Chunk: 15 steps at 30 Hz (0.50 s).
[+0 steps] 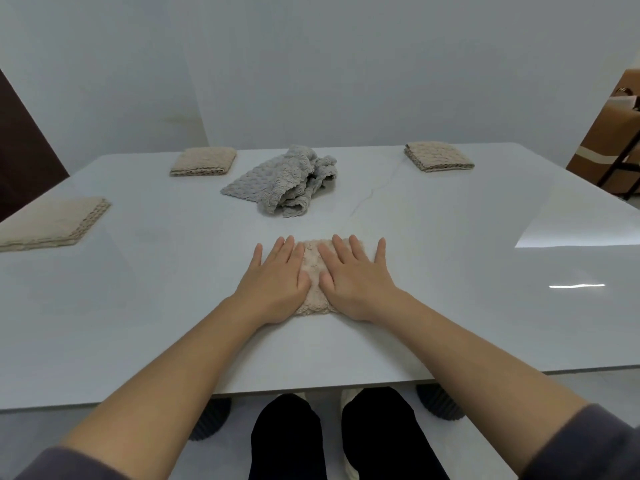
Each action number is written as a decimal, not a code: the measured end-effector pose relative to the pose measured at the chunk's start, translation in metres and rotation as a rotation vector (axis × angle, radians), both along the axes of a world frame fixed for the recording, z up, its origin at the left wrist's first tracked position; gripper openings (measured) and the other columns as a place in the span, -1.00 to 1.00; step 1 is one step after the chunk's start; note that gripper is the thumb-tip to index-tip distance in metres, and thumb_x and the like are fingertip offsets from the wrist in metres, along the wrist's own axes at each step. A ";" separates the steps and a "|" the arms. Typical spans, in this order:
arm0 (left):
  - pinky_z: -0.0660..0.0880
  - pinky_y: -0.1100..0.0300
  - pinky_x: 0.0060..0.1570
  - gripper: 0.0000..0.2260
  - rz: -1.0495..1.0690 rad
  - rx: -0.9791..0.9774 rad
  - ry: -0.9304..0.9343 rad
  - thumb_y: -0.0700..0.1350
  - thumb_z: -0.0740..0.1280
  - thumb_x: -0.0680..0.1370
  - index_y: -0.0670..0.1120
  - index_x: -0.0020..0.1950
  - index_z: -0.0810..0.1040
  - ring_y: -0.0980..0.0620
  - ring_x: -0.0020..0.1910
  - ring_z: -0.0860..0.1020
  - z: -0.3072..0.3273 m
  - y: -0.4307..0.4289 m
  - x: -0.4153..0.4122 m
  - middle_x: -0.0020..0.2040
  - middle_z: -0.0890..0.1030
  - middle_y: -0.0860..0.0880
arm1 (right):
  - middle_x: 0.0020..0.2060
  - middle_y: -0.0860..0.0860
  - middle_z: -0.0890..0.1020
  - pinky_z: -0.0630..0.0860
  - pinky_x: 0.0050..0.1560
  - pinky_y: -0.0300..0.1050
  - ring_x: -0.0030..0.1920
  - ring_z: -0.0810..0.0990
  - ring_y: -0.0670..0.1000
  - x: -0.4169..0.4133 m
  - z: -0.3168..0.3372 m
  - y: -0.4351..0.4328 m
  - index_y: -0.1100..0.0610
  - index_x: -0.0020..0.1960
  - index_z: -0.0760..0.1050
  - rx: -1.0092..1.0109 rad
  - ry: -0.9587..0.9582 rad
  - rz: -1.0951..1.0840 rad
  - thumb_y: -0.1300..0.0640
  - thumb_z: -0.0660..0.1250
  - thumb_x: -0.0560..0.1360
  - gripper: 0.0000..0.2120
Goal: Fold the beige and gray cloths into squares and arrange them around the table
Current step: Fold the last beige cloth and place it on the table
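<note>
A folded beige cloth (314, 271) lies near the table's front edge. My left hand (273, 282) and my right hand (356, 278) rest flat on it side by side, fingers spread, covering most of it. Three more beige cloths lie folded into squares: one at the left edge (52, 221), one at the far left (204, 161), one at the far right (438, 155). A heap of crumpled gray cloths (287, 181) sits in the middle of the table, beyond my hands.
The glossy white table (485, 271) fills the view, its front edge just above my legs. A plain wall stands behind it. Cardboard boxes on a dark rack (609, 140) stand past the right corner. A dark panel (20, 143) is at the left.
</note>
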<state>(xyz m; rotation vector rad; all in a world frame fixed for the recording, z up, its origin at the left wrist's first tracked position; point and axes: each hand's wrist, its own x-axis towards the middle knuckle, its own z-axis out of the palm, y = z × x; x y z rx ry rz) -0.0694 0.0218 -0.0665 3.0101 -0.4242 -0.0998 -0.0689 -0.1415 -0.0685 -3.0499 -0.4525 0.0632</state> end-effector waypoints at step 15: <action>-0.22 -0.02 0.51 -0.48 0.068 -0.128 -0.154 -0.01 -0.11 0.64 -0.11 0.58 -0.14 0.05 0.55 -0.19 0.006 -0.003 -0.010 0.59 -0.15 -0.05 | 0.58 0.04 -0.11 -0.32 0.45 0.32 0.56 -0.22 0.10 -0.003 0.014 0.002 0.01 0.59 -0.11 0.175 -0.056 -0.038 -0.05 -0.15 0.63 -0.46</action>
